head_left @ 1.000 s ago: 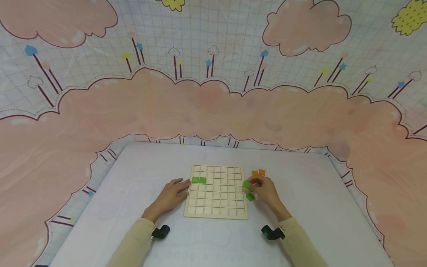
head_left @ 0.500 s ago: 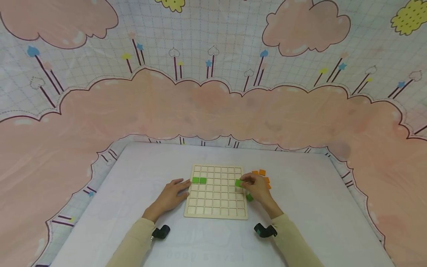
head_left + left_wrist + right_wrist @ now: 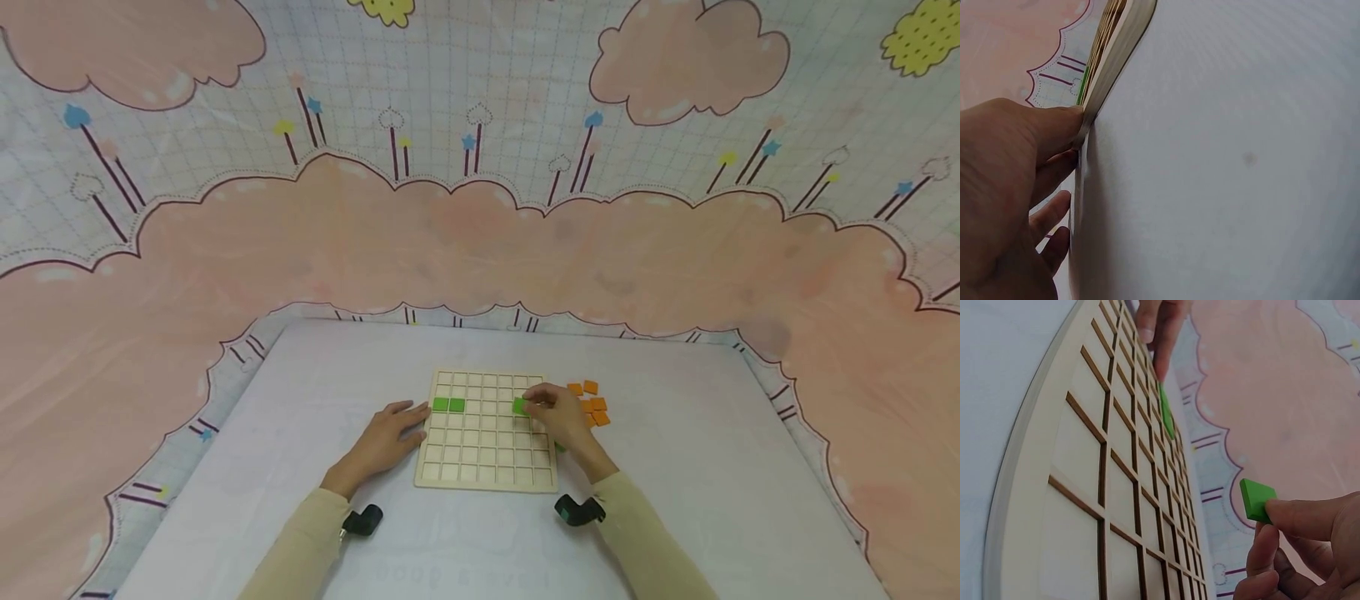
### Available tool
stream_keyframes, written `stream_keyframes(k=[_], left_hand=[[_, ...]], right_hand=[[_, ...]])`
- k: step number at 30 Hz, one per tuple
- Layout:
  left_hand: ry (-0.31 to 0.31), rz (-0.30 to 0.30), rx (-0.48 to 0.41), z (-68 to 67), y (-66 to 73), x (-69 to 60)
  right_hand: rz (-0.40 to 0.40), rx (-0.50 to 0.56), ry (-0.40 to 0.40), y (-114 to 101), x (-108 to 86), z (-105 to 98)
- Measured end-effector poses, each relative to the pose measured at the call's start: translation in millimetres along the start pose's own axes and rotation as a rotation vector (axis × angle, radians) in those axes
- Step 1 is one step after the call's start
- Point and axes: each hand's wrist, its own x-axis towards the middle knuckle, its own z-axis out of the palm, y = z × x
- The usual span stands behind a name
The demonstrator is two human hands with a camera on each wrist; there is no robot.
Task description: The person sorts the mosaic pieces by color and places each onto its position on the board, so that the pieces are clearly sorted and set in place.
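Observation:
A pale wooden grid board lies on the table between the hands. Two green tiles sit side by side in its cells near the left edge. My left hand steadies the board's left side, thumb and fingertips touching its edge. Over the right part of the board, my right hand pinches a green square tile between thumb and fingers, raised off the surface in the right wrist view. Another green tile is mostly hidden beneath the right hand.
Several loose orange tiles lie on the white table just right of the board, some partly behind the right hand. A patterned cloth hangs behind and around the table.
My right hand has carried the green tile left from the pile beside the board to above its right columns, uncovering more orange tiles. The left hand stays put.

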Motion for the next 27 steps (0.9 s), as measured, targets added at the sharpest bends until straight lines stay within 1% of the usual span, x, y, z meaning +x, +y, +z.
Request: stream_keyframes(k=[3, 8, 10, 17, 19, 24, 27], left_hand=[[0.002, 0.001, 0.001, -0.4, -0.2, 0.1], [-0.002, -0.006, 0.009, -1.1, 0.3, -0.2], [-0.002, -0.004, 0.012, -1.6, 0.8, -0.2], [-0.003, 0.011, 0.010, -3.7, 2.5, -0.1], [-0.008, 0.009, 0.008, -3.9, 2.7, -0.3], [-0.007, 0.011, 0.001, -3.5, 2.8, -0.7], [-0.007, 0.014, 0.002, -3.4, 2.8, -1.1]], right_hand=[[-0.018, 0.021, 0.001, -4, -0.1, 3], [0.006, 0.054, -0.016, -9, 0.6, 8], [-0.001, 0.063, -0.027, -11, 1.6, 10], [-0.030, 0.049, -0.051, -19, 7.3, 18], [-0.031, 0.062, -0.057, -21, 8.6, 20], [-0.005, 0.122, -0.067, -24, 11.4, 26], [0.007, 0.133, -0.068, -24, 13.6, 30]])
